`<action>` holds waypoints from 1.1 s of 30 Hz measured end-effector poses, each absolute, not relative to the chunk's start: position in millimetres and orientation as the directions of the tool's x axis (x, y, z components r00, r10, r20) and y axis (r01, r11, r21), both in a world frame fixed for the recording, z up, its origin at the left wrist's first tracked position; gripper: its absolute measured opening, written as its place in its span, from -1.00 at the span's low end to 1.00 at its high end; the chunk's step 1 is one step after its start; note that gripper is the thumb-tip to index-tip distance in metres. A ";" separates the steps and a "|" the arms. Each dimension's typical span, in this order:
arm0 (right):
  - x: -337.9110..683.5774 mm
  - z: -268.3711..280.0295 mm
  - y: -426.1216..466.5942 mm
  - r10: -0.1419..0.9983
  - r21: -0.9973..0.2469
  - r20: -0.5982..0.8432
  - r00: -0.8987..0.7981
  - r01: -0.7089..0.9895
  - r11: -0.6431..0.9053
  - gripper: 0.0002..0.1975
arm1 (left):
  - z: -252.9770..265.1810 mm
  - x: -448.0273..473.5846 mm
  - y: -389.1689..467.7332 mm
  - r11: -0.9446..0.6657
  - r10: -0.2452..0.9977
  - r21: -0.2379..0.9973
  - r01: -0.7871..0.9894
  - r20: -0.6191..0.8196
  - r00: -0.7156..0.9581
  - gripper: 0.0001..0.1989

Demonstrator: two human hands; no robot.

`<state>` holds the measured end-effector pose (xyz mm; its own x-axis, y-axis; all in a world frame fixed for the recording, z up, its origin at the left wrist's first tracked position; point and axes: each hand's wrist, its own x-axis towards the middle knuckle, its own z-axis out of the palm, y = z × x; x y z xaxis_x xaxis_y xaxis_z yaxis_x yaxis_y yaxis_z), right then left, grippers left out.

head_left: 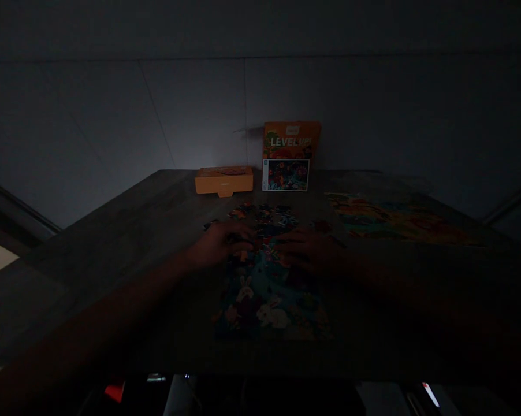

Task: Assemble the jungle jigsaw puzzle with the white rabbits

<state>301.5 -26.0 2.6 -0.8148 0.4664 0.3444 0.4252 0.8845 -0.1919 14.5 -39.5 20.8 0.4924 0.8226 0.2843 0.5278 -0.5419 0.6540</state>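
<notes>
A partly assembled jigsaw puzzle (267, 283) lies on the table, its near part showing white rabbits on a teal and dark ground. My left hand (219, 245) rests at its left side, fingers reaching over the pieces with gaps between them. From the right, my right hand (310, 251) stretches its fingers flat onto the puzzle's middle. Dimness hides whether a small piece sits under either hand. Loose puzzle pieces (285, 216) lie just beyond the fingers, and a reddish piece (322, 225) is near my right hand.
An orange box (223, 184) lies at the table's back. Beside it stands an upright orange "LEVEL UP" box (293, 138), a picture card (285, 175) leaning on its front. Another colourful puzzle (399, 219) lies flat at right. Behind the grey table (126, 231) rises a wall (191, 110).
</notes>
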 end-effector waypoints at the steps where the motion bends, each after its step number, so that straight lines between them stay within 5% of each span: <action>1: 301.7 2.3 -25.7 0.465 -0.188 0.340 -0.818 0.425 0.885 -0.68 | 22.2 14.0 -39.9 -0.545 0.815 0.650 0.529 0.265 0.515 -0.76; 5: 301.4 3.3 -26.2 0.470 -0.155 0.300 -0.831 0.443 0.883 -0.67 | 25.7 3.6 -30.8 -0.528 0.834 0.645 0.552 0.272 0.480 -0.77; 12: 302.4 0.9 -25.0 0.476 -0.181 0.328 -0.816 0.440 0.879 -0.67 | 16.1 -33.1 3.7 -0.265 0.954 0.747 0.609 0.296 0.051 -0.69; 17: 303.4 -2.2 -24.2 0.489 -0.206 0.334 -0.806 0.444 0.872 -0.68 | 11.4 -31.4 5.0 -0.256 0.965 0.760 0.597 0.239 0.109 -0.74; 27: 303.2 1.0 -25.7 0.485 -0.198 0.319 -0.814 0.444 0.874 -0.66 | 22.5 -49.3 8.0 -0.328 0.945 0.345 0.880 0.121 0.305 -0.63; 33: 302.5 4.3 -27.3 0.490 -0.167 0.283 -0.824 0.461 0.872 -0.64 | 35.9 -55.2 1.0 -0.454 0.891 0.156 0.877 0.049 0.452 -0.69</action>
<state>302.5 -27.3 4.3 -0.8244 0.4902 0.2830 0.4609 0.8716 -0.1672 -55.2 1.0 35.9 0.4520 0.8907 0.0485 0.8774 -0.4537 0.1559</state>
